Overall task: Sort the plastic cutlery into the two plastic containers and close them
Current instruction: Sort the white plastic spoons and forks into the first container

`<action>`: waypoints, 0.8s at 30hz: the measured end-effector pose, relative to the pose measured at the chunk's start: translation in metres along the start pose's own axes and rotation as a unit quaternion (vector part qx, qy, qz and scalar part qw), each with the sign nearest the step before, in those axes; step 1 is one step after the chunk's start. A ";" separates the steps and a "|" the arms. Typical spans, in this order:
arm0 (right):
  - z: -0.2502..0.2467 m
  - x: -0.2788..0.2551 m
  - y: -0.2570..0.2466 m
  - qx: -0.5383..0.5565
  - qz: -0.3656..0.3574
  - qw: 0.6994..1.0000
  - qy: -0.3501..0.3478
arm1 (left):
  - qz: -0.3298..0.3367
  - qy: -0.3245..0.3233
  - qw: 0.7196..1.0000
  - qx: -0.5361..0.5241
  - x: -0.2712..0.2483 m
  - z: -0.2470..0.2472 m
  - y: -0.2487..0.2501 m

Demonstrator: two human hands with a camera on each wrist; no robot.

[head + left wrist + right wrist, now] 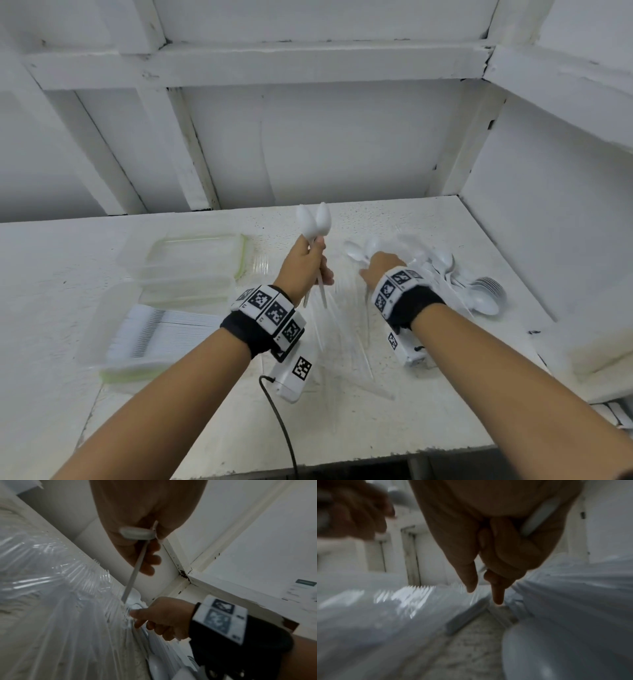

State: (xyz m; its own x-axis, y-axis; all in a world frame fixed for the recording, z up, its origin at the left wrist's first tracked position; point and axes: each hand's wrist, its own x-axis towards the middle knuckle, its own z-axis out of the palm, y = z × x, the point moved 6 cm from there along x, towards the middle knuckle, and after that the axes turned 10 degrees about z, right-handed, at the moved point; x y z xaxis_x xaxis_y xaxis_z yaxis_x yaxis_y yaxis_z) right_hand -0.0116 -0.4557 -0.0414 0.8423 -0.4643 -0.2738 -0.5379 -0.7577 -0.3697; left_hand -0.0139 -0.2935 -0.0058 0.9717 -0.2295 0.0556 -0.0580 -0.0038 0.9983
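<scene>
My left hand (310, 265) is raised over the table and grips two white plastic spoons (314, 224) by their handles, bowls up; the left wrist view shows a handle (135, 569) running through its curled fingers. My right hand (376, 270) reaches down into the loose cutlery, with white spoon bowls (358, 254) poking out beyond it. In the right wrist view a white handle (539, 516) lies under its curled fingers, while thumb and forefinger point at the table. An empty clear container (191, 260) stands at the left. A nearer container (113, 371) holds a row of white cutlery (157, 334).
Clear plastic forks (346, 329) lie spread on the white table (428, 421) between my arms. A heap of white spoons (476, 287) sits at the right. A white box (599, 346) stands at the right edge; a black cable (279, 414) hangs from my left wrist.
</scene>
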 end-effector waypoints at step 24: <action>-0.048 -0.014 0.066 0.277 0.068 0.955 -0.086 | 0.053 -0.318 0.832 0.452 0.016 0.075 -0.027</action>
State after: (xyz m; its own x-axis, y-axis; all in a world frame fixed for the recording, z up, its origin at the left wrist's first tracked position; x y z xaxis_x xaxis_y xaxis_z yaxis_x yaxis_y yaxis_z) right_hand -0.0571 -0.5213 -0.0194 0.7708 -0.4219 -0.4774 -0.6183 -0.3146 -0.7203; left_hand -0.0143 -0.3700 -0.0328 0.6485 -0.7432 -0.1646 -0.5642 -0.6145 0.5514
